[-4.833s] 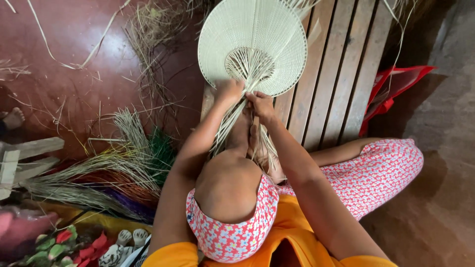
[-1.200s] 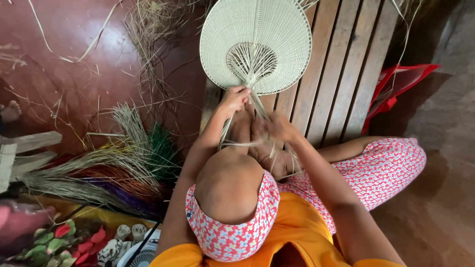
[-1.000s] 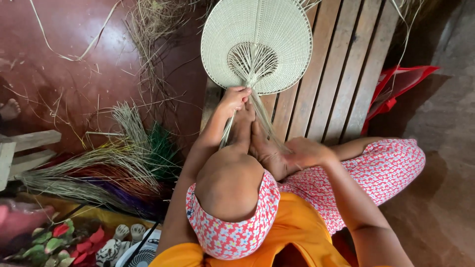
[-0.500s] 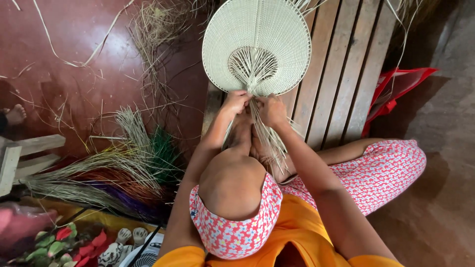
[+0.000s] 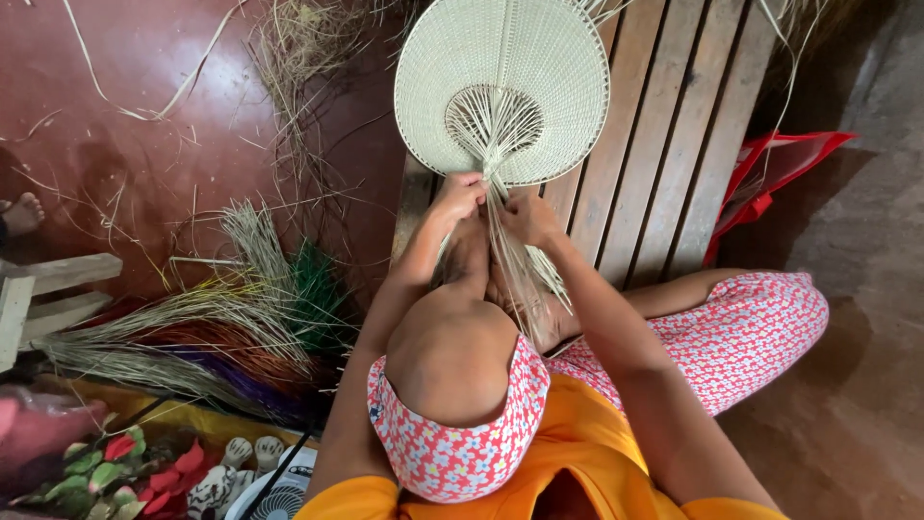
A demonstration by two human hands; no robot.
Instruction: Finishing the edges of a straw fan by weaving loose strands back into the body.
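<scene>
A pale round woven fan (image 5: 504, 58) lies on a wooden slatted bench (image 5: 654, 144). Loose straw strands (image 5: 520, 270) run from its open centre down over my feet. My left hand (image 5: 460, 193) grips the bundle of strands just below the fan's rim. My right hand (image 5: 527, 217) is closed on strands beside it, slightly lower. My bent left knee (image 5: 445, 356) in flowered pink shorts hides the lower ends of the strands.
Bundles of natural, green, orange and purple straw (image 5: 221, 337) lie on the red floor at the left. Loose dry straw (image 5: 298, 58) is scattered above them. A red bag (image 5: 760, 178) sits right of the bench. Wooden pieces (image 5: 48, 289) and another person's foot (image 5: 19, 212) are at far left.
My right hand went down to my foot about a second ago, came back up to the strands under the fan, and now sits a little lower on them. My left hand kept its grip.
</scene>
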